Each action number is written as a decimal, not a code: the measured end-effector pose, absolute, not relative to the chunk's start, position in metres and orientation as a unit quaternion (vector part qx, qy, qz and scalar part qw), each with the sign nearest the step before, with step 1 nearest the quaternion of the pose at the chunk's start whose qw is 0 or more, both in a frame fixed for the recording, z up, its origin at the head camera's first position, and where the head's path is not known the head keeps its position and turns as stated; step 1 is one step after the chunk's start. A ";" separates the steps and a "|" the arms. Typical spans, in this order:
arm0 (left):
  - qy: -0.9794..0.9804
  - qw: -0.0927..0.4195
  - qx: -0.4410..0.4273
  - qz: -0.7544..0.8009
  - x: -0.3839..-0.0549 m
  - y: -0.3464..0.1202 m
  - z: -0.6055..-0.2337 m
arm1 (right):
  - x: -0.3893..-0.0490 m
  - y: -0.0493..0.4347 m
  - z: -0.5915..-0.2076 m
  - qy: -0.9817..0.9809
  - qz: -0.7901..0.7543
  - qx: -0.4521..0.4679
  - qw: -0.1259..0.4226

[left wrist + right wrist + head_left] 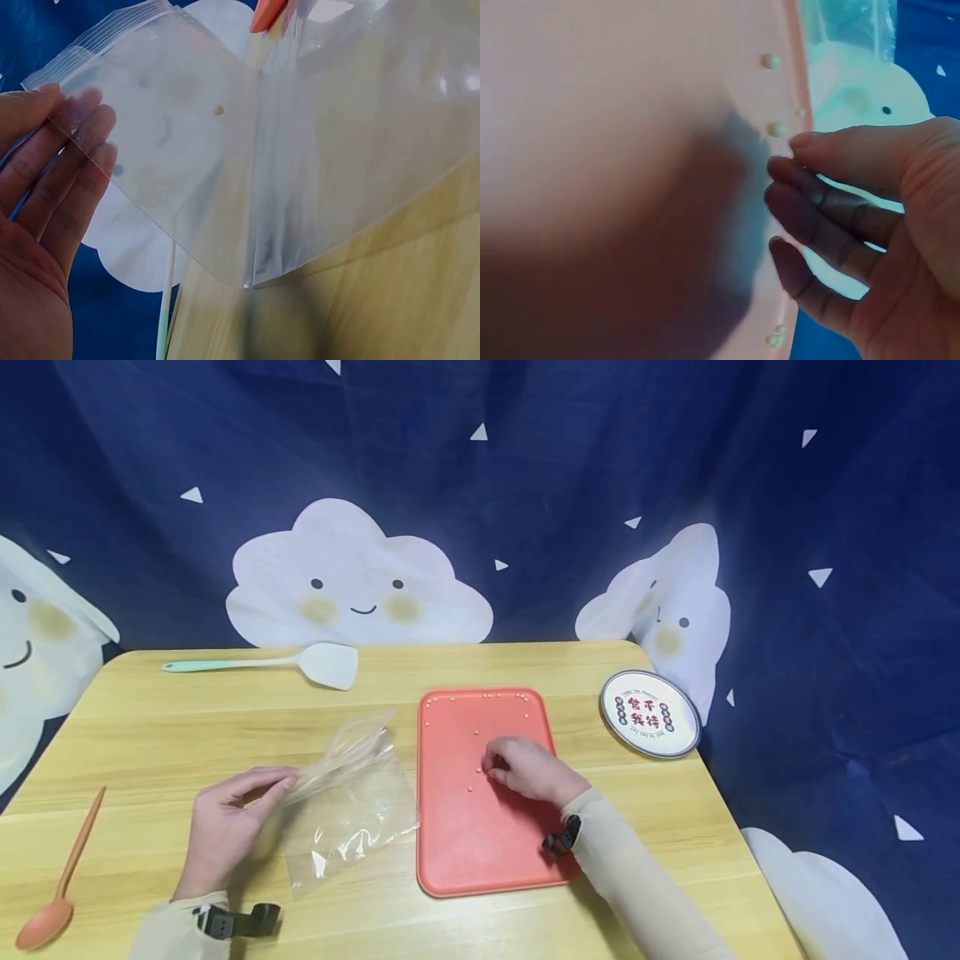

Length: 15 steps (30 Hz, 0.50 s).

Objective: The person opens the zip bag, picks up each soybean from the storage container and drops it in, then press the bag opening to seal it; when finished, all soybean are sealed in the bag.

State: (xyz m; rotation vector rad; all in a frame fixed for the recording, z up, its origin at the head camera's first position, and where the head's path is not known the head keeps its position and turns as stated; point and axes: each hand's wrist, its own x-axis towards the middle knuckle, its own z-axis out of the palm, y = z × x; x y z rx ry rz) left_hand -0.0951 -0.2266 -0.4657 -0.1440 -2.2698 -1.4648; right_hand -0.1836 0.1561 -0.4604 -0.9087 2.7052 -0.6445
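Note:
My left hand pinches the upper edge of a clear zip-lock plastic bag between thumb and fingers. One small pale bean shows inside the bag in the left wrist view. Over the red tray, my right hand is low, its thumb and forefinger tips brought together. They seem to pinch a tiny bean, mostly hidden by the fingertips. Loose round beans lie on the tray close to those fingers, and several more beans sit along its far edge.
At the back left lies a white spatula with a mint handle. An orange spoon rests at the front left. An oval white plate with printed characters is at the table's right edge. A dark blue cloud-patterned curtain hangs behind.

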 end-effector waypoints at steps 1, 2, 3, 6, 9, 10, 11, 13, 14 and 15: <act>-0.817 0.218 -0.054 -0.531 -0.095 -0.226 -0.466 | -0.184 0.155 -0.457 0.918 -0.231 -0.306 0.102; -0.815 0.219 -0.057 -0.533 -0.095 -0.226 -0.466 | -0.185 0.153 -0.454 0.917 -0.244 -0.302 0.096; -0.812 0.220 -0.060 -0.537 -0.095 -0.226 -0.466 | -0.186 0.150 -0.450 0.914 -0.258 -0.302 0.085; -0.808 0.224 -0.069 -0.540 -0.094 -0.225 -0.466 | -0.187 0.137 -0.438 0.902 -0.303 -0.303 0.045; -0.808 0.224 -0.071 -0.541 -0.093 -0.226 -0.466 | -0.187 0.119 -0.426 0.887 -0.350 -0.301 0.011; -0.809 0.224 -0.070 -0.539 -0.093 -0.226 -0.466 | -0.187 0.112 -0.424 0.880 -0.367 -0.301 0.002; -0.809 0.223 -0.069 -0.540 -0.093 -0.226 -0.466 | -0.187 0.105 -0.421 0.872 -0.385 -0.302 -0.005; -0.807 0.222 -0.067 -0.543 -0.092 -0.226 -0.467 | -0.188 0.089 -0.418 0.853 -0.416 -0.315 -0.017; -0.806 0.223 -0.065 -0.544 -0.093 -0.226 -0.467 | -0.190 0.082 -0.418 0.844 -0.429 -0.322 -0.022; -0.806 0.223 -0.064 -0.545 -0.093 -0.226 -0.467 | -0.191 0.075 -0.418 0.836 -0.438 -0.330 -0.025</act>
